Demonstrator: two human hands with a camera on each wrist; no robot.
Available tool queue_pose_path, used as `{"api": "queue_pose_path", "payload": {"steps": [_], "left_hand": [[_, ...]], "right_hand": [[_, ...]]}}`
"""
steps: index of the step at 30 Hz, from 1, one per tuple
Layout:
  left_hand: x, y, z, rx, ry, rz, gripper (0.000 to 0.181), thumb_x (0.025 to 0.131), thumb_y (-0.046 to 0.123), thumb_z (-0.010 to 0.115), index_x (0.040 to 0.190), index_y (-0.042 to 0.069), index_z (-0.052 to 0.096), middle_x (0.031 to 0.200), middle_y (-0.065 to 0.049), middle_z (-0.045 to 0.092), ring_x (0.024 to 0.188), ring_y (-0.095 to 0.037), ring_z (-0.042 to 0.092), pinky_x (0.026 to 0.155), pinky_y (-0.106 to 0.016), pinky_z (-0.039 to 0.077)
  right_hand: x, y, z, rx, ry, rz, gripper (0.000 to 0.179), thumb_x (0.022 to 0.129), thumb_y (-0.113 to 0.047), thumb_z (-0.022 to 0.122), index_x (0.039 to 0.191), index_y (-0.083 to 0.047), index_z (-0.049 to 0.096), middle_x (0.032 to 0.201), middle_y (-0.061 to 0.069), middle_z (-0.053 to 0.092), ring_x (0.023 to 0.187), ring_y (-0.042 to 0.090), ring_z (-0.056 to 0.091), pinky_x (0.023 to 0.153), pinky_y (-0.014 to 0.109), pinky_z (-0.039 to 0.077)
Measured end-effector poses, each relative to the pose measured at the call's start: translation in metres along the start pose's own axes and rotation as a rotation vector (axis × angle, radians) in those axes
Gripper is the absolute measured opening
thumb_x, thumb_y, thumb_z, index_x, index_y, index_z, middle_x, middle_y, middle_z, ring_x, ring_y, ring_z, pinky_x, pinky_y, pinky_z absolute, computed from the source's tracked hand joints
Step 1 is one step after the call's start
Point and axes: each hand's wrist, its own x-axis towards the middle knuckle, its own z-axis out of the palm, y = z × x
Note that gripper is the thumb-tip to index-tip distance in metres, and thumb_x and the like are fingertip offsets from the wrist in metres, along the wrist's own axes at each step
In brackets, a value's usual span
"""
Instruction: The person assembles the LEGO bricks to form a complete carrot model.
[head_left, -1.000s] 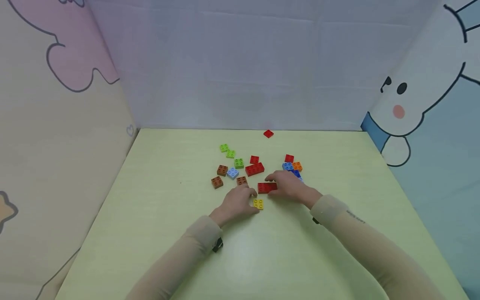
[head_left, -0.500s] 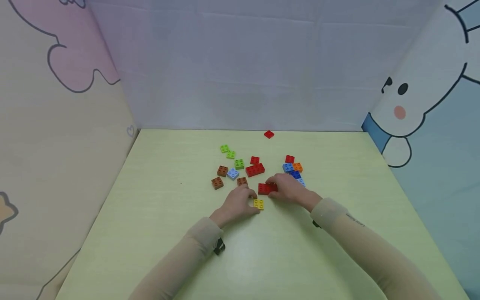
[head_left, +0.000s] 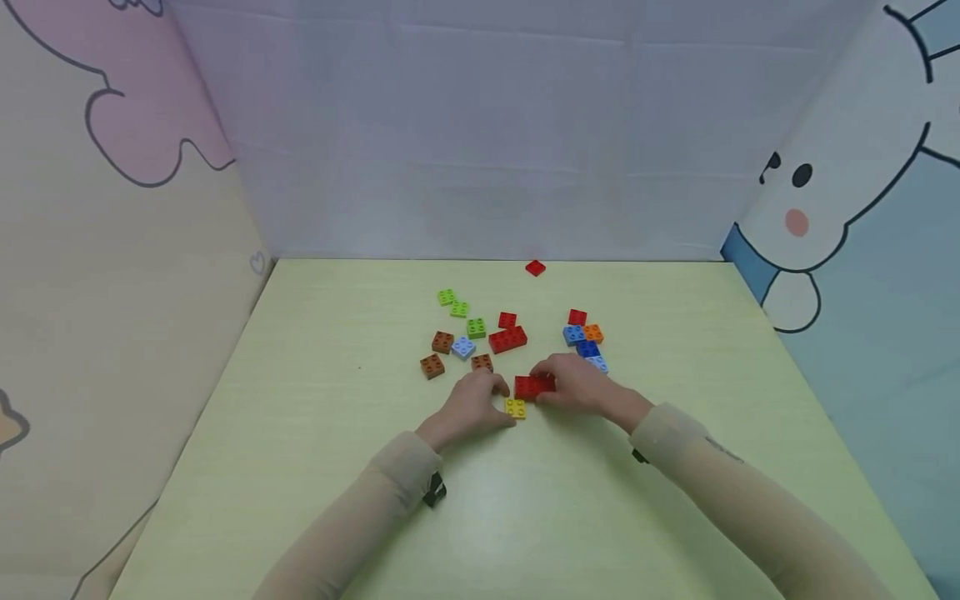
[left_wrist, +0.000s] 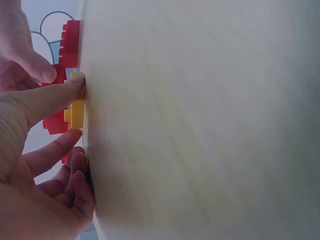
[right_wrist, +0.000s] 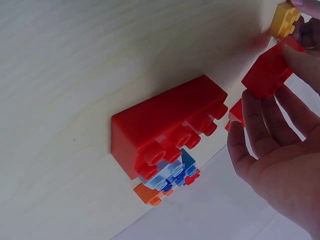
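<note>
My left hand (head_left: 472,408) pinches a small yellow toy building brick (head_left: 515,408) that sits on the table, thumb at its near side and index finger at the far side. The other left fingers curl beside it in the left wrist view. To the right, my right hand (head_left: 581,383) grips a long red brick (head_left: 528,387) by its right part, fingers on the far side and thumb on the near side. In the right wrist view this red brick (right_wrist: 270,70) is tilted, with its far end close to the yellow brick (right_wrist: 284,21).
Another long red brick (right_wrist: 167,122) lies by my right wrist, hidden in the head view. Behind it are blue bricks (head_left: 587,348) and an orange brick (head_left: 593,333). Further left lie green bricks (head_left: 476,328), brown bricks (head_left: 432,367) and a red brick (head_left: 508,339).
My right hand has brought the red brick nearer to me, close against the yellow brick's far side in the head view. The left hand stays around the yellow brick.
</note>
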Motion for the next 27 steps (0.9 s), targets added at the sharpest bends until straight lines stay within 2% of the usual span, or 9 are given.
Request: {"api": "queue_pose_path", "payload": {"steps": [9,16,20,27], "left_hand": [[0.006,0.0,-0.004,-0.009,-0.021,-0.024,0.042,0.069,0.036,0.086,0.098,0.014,0.064,0.09,0.005,0.055,0.086,-0.015,0.05,0.076,-0.03,0.044],[0.008,0.004,-0.006,0.002,-0.045,-0.033,0.043,0.069,0.035,0.087,0.097,0.012,0.064,0.085,0.003,0.056,0.08,-0.016,0.051,0.07,-0.029,0.045],[0.009,0.005,-0.005,0.006,-0.057,-0.044,0.042,0.069,0.034,0.086,0.098,0.012,0.065,0.084,0.004,0.057,0.079,-0.015,0.052,0.069,-0.028,0.045],[0.011,0.005,-0.003,0.054,-0.054,-0.026,0.04,0.07,0.033,0.086,0.097,0.011,0.065,0.082,0.004,0.056,0.078,-0.015,0.053,0.069,-0.028,0.045]], "right_hand": [[-0.002,-0.012,-0.003,0.027,-0.017,-0.046,0.04,0.081,-0.021,0.078,0.118,-0.011,0.067,0.102,-0.003,0.064,0.09,0.014,0.054,0.076,0.029,0.046],[0.001,-0.017,0.0,0.054,-0.044,-0.025,0.041,0.08,-0.02,0.079,0.119,-0.013,0.067,0.101,-0.005,0.064,0.089,0.013,0.055,0.077,0.03,0.047],[0.001,-0.018,0.004,0.059,-0.048,-0.04,0.04,0.081,-0.02,0.079,0.118,-0.013,0.067,0.102,-0.006,0.064,0.089,0.012,0.055,0.077,0.029,0.047],[0.002,-0.021,0.006,0.067,-0.054,-0.067,0.038,0.081,-0.02,0.078,0.118,-0.013,0.068,0.101,-0.007,0.064,0.09,0.012,0.055,0.075,0.026,0.046]]}}
